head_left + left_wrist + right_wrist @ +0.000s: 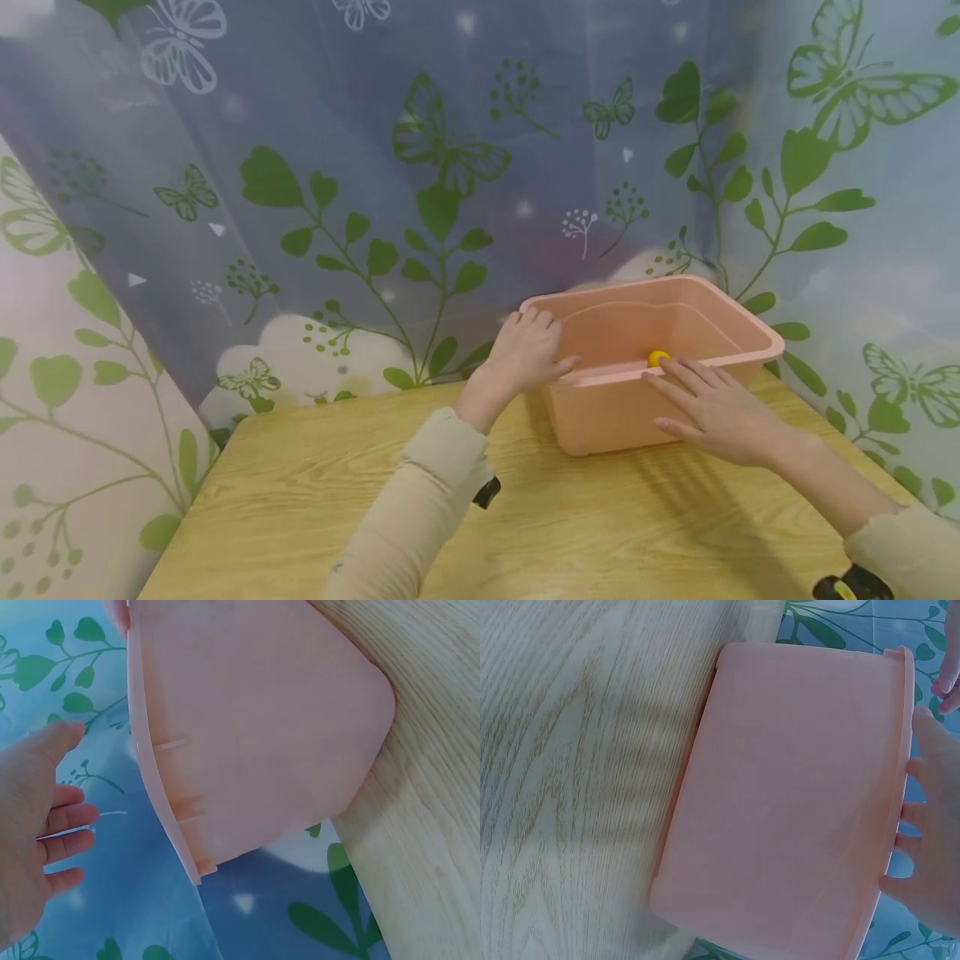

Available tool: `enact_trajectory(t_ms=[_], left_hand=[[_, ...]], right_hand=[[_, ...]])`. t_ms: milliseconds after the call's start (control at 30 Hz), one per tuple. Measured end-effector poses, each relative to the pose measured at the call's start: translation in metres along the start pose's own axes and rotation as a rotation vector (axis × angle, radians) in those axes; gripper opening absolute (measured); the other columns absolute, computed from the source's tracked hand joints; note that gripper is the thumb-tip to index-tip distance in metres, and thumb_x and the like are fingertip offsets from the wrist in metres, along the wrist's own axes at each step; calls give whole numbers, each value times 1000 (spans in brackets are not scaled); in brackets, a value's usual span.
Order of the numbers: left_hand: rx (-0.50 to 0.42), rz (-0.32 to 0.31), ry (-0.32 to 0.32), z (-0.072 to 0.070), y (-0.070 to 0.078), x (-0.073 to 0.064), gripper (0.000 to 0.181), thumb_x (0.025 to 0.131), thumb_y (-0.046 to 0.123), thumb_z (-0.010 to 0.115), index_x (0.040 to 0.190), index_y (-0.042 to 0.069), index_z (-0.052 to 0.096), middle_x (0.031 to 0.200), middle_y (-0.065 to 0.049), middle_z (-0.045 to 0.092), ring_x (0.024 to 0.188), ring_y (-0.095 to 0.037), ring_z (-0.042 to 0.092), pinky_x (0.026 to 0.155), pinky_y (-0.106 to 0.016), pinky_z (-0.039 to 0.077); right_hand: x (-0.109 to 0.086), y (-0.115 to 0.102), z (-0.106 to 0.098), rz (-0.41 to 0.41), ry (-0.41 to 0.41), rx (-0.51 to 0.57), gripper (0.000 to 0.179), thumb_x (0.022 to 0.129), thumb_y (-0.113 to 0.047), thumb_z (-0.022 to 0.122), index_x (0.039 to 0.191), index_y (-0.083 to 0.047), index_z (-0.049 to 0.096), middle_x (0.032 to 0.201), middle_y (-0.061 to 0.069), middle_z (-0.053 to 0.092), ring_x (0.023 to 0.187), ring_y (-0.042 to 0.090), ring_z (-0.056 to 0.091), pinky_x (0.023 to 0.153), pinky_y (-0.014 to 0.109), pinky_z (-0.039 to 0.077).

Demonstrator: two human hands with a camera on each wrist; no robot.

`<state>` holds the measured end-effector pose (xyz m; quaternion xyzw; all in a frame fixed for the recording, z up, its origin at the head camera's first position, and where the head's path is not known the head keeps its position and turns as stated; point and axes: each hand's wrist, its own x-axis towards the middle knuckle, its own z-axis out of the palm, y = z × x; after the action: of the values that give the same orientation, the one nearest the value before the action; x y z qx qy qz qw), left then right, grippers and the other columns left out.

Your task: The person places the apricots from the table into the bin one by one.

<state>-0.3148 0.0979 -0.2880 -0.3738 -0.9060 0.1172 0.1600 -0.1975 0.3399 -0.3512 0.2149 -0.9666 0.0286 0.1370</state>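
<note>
Two hands [525, 346] [723, 417] at one pink bin [611, 421], one yellow ball [657, 358] inside

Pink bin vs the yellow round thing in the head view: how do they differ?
Size: the pink bin is much larger than the yellow thing. Shape: the bin is boxy and open-topped; the yellow thing's visible outline is rounded. Place: the bin is on the table; the yellow thing shows inside the bin, partly hidden. Shared: both are close to the right hand.
</note>
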Motion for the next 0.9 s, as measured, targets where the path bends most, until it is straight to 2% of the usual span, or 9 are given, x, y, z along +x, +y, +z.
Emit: enact_trajectory(t_ms=[167,333,500,667,900], left_hand=[[10,14,17,0,-6,-10,53,92,57,40,118,14,58,117,-1,52,112,-19,45,91,-36,37],[20,48,98,5,-15,-24,47,91,54,45,111,14,60,108,-1,56,104,-21,51,91,-36,39],[-6,53,168,11,-26,-44,38,89,50,52,99,15,63,95,1,58,93,-20,53,82,-35,41],[-28,33,176,20,-39,-67,38,87,50,55,94,14,62,90,1,57,89,-20,52,79,-34,41],[-77,41,211,38,-56,-99,36,85,46,61,89,10,62,85,-1,56,83,-21,51,74,-33,41]], right_hand=[[0,0,0,-8,10,-10,61,94,-41,49,139,-2,39,143,25,28,129,46,25,100,59,21],[1,-1,-1,1,-11,-3,61,94,-41,49,140,-3,38,144,25,27,130,45,24,101,59,20],[1,-2,-2,10,-24,6,62,94,-42,49,140,-3,37,144,25,27,130,45,23,101,59,20],[2,-3,-2,6,-22,4,62,94,-42,49,141,-4,37,144,25,27,130,45,24,100,59,20],[2,-1,-1,15,-38,9,63,94,-43,48,141,-3,35,145,26,25,130,46,23,101,59,19]])
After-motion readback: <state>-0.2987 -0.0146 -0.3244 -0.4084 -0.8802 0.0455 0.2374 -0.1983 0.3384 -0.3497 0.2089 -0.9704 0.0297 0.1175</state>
